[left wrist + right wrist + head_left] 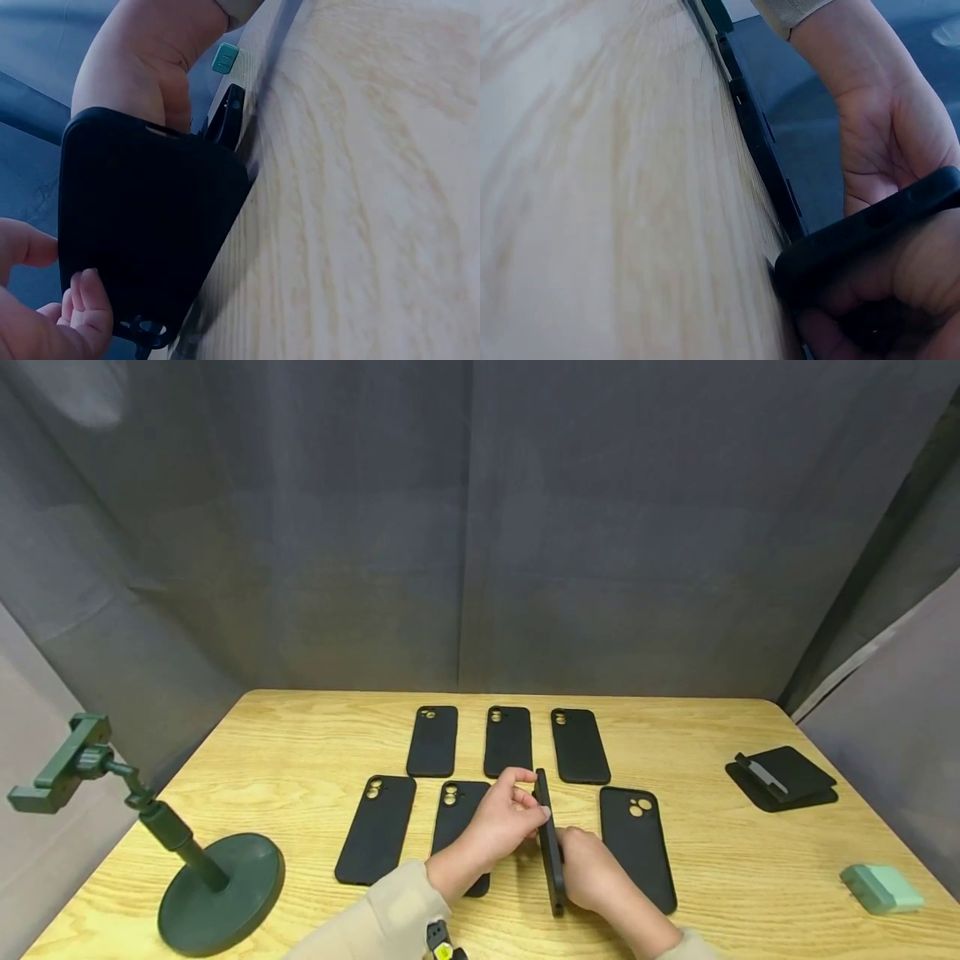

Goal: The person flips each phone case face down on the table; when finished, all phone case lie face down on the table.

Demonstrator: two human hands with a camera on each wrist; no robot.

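Both hands hold one black phone case (551,856) on its edge above the wooden table. My left hand (501,818) pinches its far end, thumb on one side and fingertips on the other. On the near right side, my right hand (592,870) grips it with curled fingers, partly hidden behind it. In the left wrist view the flat face of the case (150,217) fills the middle, its camera cutouts toward the bottom. The right wrist view shows its rounded end (855,247) over the curled right fingers. Another black case (637,852) lies right of the right hand.
Three black cases lie in a back row, one at the middle (508,743). In front, a case (375,831) lies left, and another (459,810) sits under the left forearm. A green phone stand (221,897), folded black item (795,777) and green block (881,889) flank them.
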